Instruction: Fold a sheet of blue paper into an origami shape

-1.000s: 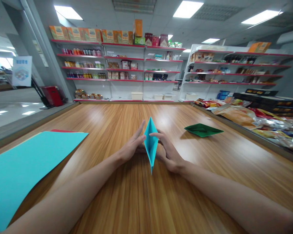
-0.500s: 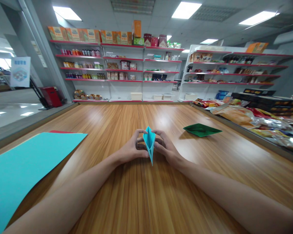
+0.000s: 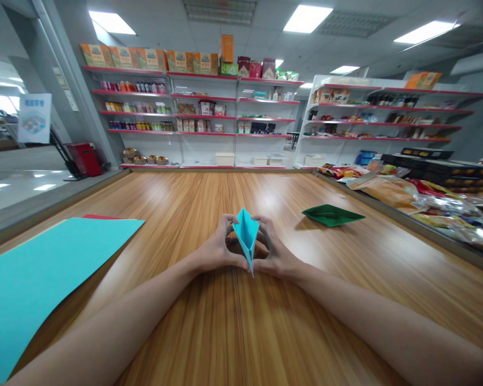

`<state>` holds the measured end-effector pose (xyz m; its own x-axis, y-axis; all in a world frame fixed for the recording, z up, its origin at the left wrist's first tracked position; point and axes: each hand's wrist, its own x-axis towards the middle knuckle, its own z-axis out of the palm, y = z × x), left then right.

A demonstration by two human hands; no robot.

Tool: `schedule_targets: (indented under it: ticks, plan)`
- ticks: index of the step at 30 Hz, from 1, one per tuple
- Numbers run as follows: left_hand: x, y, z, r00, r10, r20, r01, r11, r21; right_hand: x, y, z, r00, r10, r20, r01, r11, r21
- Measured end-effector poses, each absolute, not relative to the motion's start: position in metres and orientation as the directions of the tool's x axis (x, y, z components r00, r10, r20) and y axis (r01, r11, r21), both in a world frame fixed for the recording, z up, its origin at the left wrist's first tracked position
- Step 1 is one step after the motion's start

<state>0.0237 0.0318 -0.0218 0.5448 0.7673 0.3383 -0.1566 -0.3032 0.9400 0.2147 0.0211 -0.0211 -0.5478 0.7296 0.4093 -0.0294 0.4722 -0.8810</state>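
Note:
A folded light-blue paper boat point(image 3: 247, 231) is held between my two hands above the middle of the table, its opening facing up and one pointed end toward me. My left hand point(image 3: 221, 246) grips its left side, thumb at the near point and forefinger at the far end. On the right side, my right hand point(image 3: 277, 249) holds it in the same way, thumb near the point. The other fingers are partly hidden beneath the boat. A green folded paper boat point(image 3: 333, 215) lies on the table to the right, apart from both hands.
Light-blue paper sheets point(image 3: 64, 268) lie at the left, with a red sheet point(image 3: 104, 217) peeking out behind. The wooden table point(image 3: 177, 198) has a raised rim. Packaged snacks point(image 3: 438, 203) are heaped beyond its right edge. Stocked shelves point(image 3: 205, 115) stand behind.
The light-blue boat has been spread wider at its opening. My right thumb has moved down toward the near point, and both hands now curve around the boat's sides.

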Motion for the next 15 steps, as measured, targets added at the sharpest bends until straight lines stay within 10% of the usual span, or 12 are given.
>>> schedule_targets:
  ticks: [15]
  plan:
    - [0.0210,0.0340,-0.0236,0.521,0.779,0.351,-0.219,-0.275,0.936,0.2072,0.0189,-0.0200,-0.502,0.774,0.386,-0.065,0.412,-0.909]
